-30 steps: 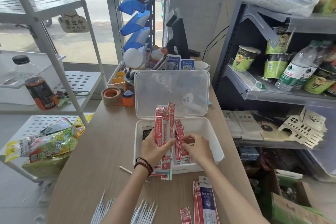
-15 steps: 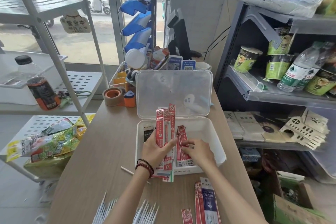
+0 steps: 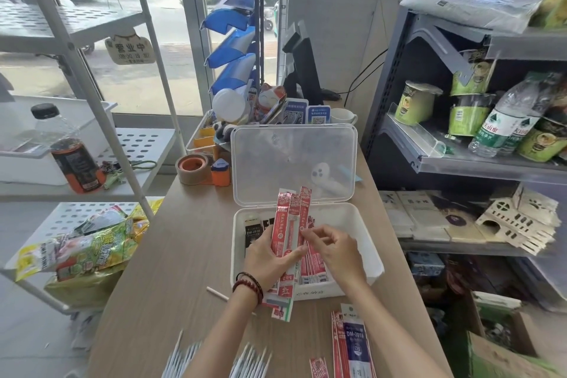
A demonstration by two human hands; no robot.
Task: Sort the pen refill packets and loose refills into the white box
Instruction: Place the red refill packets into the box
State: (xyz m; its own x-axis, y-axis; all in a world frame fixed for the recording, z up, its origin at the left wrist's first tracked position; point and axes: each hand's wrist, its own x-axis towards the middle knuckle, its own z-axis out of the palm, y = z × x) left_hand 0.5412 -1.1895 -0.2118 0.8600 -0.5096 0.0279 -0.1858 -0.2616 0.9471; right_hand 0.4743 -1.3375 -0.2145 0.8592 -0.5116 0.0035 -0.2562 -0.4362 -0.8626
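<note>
A person's left hand (image 3: 270,258), with a bead bracelet at the wrist, gripped a fan of red refill packets (image 3: 290,215), thumb across their front. The packets stood nearly upright over the near left part of the white box (image 3: 368,242), whose clear lid (image 3: 294,163) stood open behind. The right hand (image 3: 334,247) was just beside them, its curled fingertips at the rightmost packet's edge; whether it pinched the packet could not be told. More red packets (image 3: 313,267) and a black packet (image 3: 253,232) lay inside the box. On the wooden counter (image 3: 184,255), loose white refills (image 3: 251,359) lay at the near edge, and further packets (image 3: 352,344) lay to their right.
</note>
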